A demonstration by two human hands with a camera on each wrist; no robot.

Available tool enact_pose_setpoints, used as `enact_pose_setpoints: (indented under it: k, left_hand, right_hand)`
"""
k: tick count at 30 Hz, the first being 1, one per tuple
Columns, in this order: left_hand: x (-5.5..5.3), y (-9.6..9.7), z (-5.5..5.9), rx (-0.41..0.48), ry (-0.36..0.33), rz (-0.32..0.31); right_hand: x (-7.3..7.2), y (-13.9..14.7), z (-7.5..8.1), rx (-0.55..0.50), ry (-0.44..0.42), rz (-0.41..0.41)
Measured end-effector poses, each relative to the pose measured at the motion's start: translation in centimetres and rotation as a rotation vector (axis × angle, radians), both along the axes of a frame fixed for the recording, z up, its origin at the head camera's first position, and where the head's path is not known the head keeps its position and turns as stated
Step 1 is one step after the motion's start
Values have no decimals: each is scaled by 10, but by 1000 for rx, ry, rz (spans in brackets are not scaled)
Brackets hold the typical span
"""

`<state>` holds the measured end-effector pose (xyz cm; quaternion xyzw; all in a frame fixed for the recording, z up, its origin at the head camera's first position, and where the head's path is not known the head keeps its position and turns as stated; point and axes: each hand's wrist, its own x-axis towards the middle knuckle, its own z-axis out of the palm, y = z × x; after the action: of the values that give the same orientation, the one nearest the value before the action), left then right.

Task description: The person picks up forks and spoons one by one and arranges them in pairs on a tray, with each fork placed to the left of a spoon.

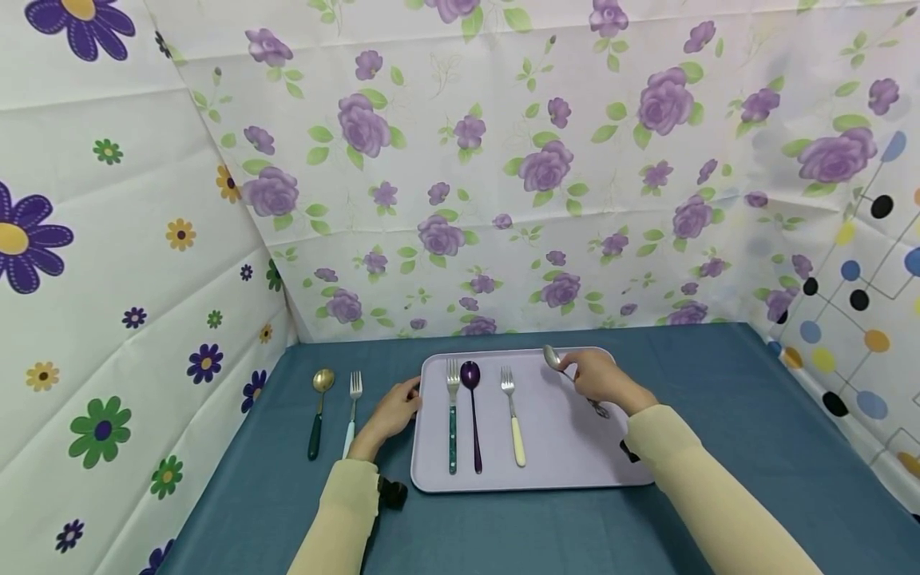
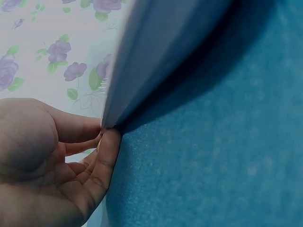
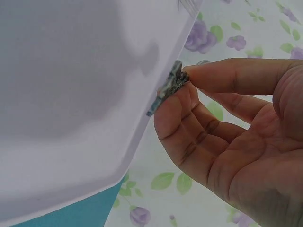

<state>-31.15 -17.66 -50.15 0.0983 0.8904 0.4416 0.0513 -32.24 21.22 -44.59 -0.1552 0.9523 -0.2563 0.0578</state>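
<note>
A pale lilac tray (image 1: 575, 467) lies on the blue cloth. My left hand (image 1: 394, 411) is at its left side; in the left wrist view, thumb and finger pinch the tray's rim (image 2: 118, 90). Over the tray's right part, my right hand (image 1: 602, 378) pinches a silver spoon (image 1: 552, 357), its bowl pointing to the far left. Its ornate handle end (image 3: 170, 85) shows in the right wrist view. On the tray lie a green-handled fork (image 1: 453, 415), a dark purple spoon (image 1: 474, 415) and a fork with a cream handle (image 1: 517, 439), side by side.
Left of the tray, a gold spoon with a dark green handle (image 1: 315, 431) and a fork with a light blue handle (image 1: 353, 411) lie on the blue cloth (image 1: 503, 535). Flower-patterned sheets (image 1: 446, 160) hang behind and at the left; a dotted one (image 1: 862, 319) hangs right.
</note>
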Motion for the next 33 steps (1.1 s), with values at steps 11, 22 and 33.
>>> enact_pose_setpoints:
  k: [11,22,33]
  left_hand:
    - [-1,0,-1,-8,3,2]
    - [-1,0,0,2,5,-8]
    - [0,0,1,1,6,-4]
  right_hand:
    - [5,-12,3,0,-52,-35]
    - [9,-29,1,-29,-156,-65]
    - [10,-47,-2,22,-177,-84]
